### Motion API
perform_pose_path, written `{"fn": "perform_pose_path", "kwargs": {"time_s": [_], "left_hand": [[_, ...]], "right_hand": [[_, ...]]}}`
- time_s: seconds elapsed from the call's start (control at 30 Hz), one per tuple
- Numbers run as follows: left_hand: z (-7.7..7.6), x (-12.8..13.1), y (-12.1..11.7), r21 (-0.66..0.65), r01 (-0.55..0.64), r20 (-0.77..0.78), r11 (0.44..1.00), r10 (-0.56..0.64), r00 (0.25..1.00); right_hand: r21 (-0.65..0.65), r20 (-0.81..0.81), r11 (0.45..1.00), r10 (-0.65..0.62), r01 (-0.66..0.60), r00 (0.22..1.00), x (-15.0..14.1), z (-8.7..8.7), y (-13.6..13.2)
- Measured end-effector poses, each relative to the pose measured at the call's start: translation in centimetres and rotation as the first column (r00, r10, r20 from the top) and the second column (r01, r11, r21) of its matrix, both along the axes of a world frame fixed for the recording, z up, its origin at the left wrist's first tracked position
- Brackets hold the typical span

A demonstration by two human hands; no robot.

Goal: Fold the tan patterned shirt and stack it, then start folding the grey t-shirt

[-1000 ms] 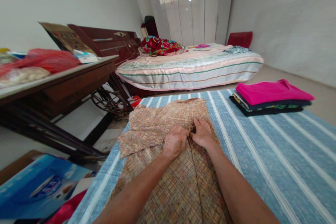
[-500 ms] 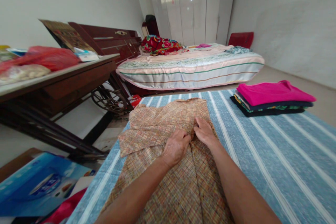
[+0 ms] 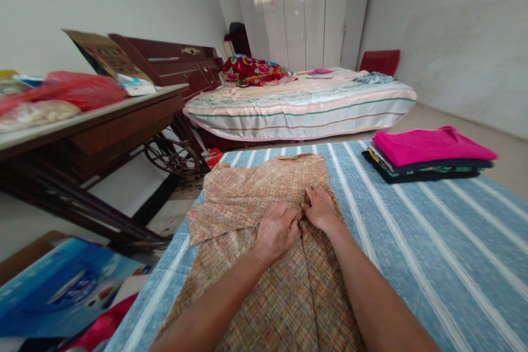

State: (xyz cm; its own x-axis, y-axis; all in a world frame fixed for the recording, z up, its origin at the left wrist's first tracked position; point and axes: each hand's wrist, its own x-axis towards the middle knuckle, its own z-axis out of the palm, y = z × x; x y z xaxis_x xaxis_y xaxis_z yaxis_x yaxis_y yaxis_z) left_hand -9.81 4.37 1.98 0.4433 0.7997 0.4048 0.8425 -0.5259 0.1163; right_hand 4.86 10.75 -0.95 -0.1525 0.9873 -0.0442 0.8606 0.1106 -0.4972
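Note:
A tan plaid garment (image 3: 256, 275) with an open front lies spread on the blue-and-white striped cover (image 3: 412, 264). One short sleeve (image 3: 223, 220) points out to the left. Curled fingers of my left hand (image 3: 277, 231) pinch the cloth near the middle of the upper part. Just right of it, my right hand (image 3: 319, 208) grips the front edge of the same garment, knuckles bent and the fingertips partly hidden. Between the two hands the cloth is gathered at the top of the long front seam.
Folded clothes (image 3: 433, 148), pink on top, are stacked at the right. Left stands a sewing table (image 3: 136, 113) with red plastic bags (image 3: 82, 91); a blue box (image 3: 74, 291) sits below. Behind is a bed (image 3: 305, 115), with a wardrobe (image 3: 292, 16) at the back.
My right hand's fingers have curled in closer to the cloth, the index finger no longer stretched out. My left hand has barely shifted; the garment lies as before.

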Motion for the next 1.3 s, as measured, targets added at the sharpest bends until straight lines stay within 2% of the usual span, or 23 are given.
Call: {"fn": "perform_pose_path", "kwargs": {"time_s": [0.13,0.27,0.4,0.8,1.03,1.3], "left_hand": [[-0.1,1.5,-1.3,0.037,-0.169,0.041,0.985,0.168,0.985],[-0.7,2.8,-1.7,0.014,-0.363,0.000,0.932,0.363,0.932],[-0.9,3.1,-1.3,-0.034,-0.445,0.011,0.895,0.445,0.895],[0.0,3.7,-0.7,-0.140,-0.455,-0.060,0.879,0.452,0.890],[-0.6,3.9,-0.5,-0.050,-0.447,-0.097,0.893,0.441,0.892],[-0.8,3.9,-0.1,-0.039,-0.438,-0.140,0.898,0.429,0.892]], "right_hand": [[-0.009,-0.004,1.000,-0.009,0.009,1.000,0.0,-0.1,0.1],[-0.009,-0.003,1.000,-0.013,0.013,1.000,-0.1,-0.2,0.1],[0.016,-0.008,1.000,-0.007,0.007,1.000,0.0,-0.2,0.2],[0.009,-0.006,1.000,-0.011,0.011,1.000,0.0,0.0,0.0],[0.031,-0.011,0.999,-0.010,0.011,1.000,0.0,0.0,0.0],[0.035,-0.018,0.999,-0.009,0.009,1.000,0.0,0.0,0.0]]}}
